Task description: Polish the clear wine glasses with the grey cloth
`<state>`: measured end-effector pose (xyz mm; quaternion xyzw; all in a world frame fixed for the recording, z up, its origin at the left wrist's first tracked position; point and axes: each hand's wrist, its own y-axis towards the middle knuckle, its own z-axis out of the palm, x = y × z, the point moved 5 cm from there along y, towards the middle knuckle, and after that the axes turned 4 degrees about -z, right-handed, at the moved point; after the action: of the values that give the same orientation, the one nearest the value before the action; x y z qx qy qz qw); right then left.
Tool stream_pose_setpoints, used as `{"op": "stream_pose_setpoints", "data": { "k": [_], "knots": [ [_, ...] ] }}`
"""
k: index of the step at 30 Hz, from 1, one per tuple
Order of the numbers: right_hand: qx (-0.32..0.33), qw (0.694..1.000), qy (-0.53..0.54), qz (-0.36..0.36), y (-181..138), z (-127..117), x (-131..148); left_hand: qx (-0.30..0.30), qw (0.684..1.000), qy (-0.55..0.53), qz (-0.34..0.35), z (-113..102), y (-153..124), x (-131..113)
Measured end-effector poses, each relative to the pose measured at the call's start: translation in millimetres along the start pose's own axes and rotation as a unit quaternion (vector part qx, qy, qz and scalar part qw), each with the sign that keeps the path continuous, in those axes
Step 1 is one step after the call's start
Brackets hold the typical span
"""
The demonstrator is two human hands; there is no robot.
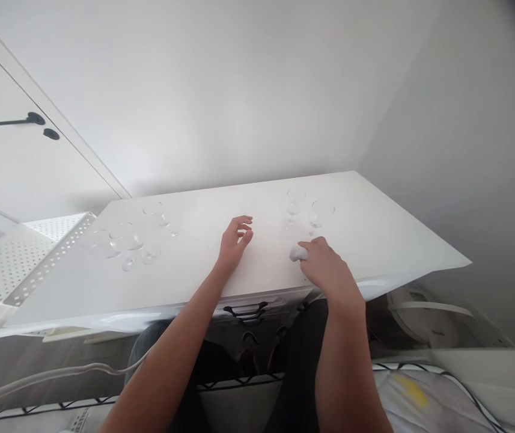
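Observation:
My right hand (328,264) is closed on a small, wadded white cloth (299,253), low over the white tabletop (257,264) near its front edge. My left hand (236,239) holds nothing; its fingers are loosely curved and apart from the thumb, above the middle of the top. Just beyond the right hand stand two clear glasses (323,213), faint against the white surface. Several more clear glasses (131,237) are grouped on the left part of the top. Their outlines are hard to make out.
A white perforated shelf (36,252) adjoins the table's left end. Behind is a white wall, with a door and black handle (29,118) at the left. Dark drawer handles (245,310) show below the front edge. A pale cable (59,374) crosses the lower left.

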<state>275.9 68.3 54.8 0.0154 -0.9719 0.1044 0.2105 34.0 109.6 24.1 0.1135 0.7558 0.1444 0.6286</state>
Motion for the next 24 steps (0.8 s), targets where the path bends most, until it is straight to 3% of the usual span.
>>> {"op": "stream_pose_setpoints", "data": {
  "k": [7, 24],
  "knots": [
    [0.022, 0.999, -0.023, -0.004, 9.2, 13.4, -0.9, -0.003, 1.000, -0.001, 0.001, -0.1, -0.4, -1.2],
    [-0.038, 0.999, 0.011, -0.010, 40.2, 10.3, -12.6, 0.000, 1.000, -0.005, 0.005, 0.7, -1.7, -1.9]
  ]
}}
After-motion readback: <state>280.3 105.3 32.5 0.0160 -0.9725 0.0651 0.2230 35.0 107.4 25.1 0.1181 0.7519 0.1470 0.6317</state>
